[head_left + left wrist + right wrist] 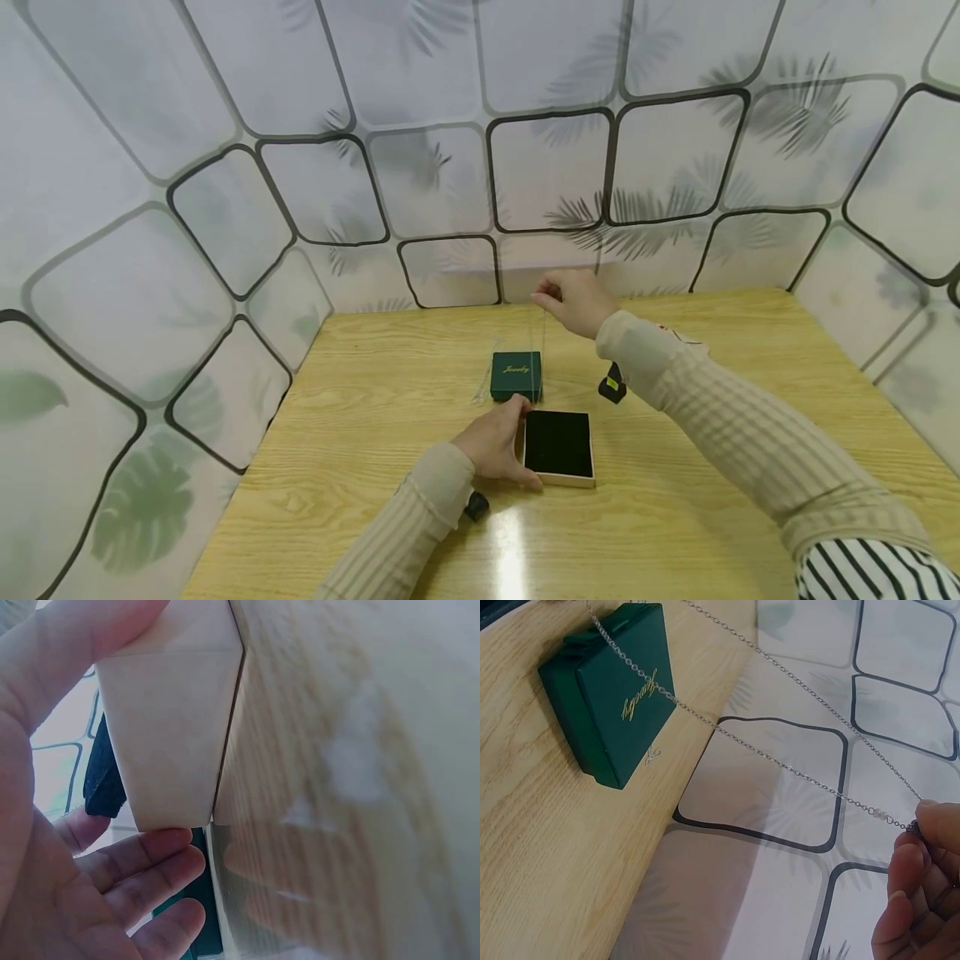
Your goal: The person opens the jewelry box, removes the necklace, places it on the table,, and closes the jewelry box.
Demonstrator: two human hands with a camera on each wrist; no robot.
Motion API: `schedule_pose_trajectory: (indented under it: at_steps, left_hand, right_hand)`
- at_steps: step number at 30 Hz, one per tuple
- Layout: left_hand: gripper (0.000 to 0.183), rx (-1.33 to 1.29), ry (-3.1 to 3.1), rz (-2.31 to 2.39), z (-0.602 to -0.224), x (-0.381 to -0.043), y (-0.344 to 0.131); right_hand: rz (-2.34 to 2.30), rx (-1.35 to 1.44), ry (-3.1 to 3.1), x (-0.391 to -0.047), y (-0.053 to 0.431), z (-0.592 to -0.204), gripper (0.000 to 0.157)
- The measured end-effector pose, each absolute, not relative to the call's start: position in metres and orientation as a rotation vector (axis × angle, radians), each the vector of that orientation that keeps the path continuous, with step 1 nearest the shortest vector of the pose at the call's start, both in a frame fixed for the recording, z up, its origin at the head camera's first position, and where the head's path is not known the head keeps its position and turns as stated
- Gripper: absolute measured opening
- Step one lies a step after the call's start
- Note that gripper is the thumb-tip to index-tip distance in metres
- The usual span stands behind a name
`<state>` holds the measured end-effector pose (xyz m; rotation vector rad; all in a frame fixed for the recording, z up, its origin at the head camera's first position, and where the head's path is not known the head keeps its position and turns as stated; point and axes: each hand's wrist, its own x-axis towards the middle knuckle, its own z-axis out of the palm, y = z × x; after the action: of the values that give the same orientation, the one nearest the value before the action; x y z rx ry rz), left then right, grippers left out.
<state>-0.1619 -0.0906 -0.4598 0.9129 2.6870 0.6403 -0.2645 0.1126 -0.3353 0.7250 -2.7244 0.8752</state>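
Note:
My left hand [491,442] grips a shallow cream box base [567,481] on the table, thumb on the near side and fingers at the far side. A black pad [557,443] fills the base, and its edge [104,776] shows beside my index finger in the left wrist view. Raised above the table, my right hand [579,302] pinches a silver chain necklace [739,740] between thumb and index finger, close to its clasp end. Two strands hang down in front of a dark green box lid [515,377] with gold lettering. The necklace's lower end is hidden in the right wrist view.
Another thin silver chain [480,395] lies along the green lid's left side. A small black device [612,388] shows under the right sleeve, another [476,506] by the left cuff. Beyond the wooden table [390,375] hangs patterned cloth [450,183].

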Motion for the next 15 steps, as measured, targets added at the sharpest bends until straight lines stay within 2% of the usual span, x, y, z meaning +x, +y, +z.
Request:
schedule_pose_trajectory:
  at_steps: [15]
  left_hand:
    - [0.104, 0.902, 2.688, 0.659, -0.4588, -0.1602, -0.0906]
  right_hand:
    - [0.905, 0.643, -2.683, -0.2687, 0.1229, -0.3331, 0.016]
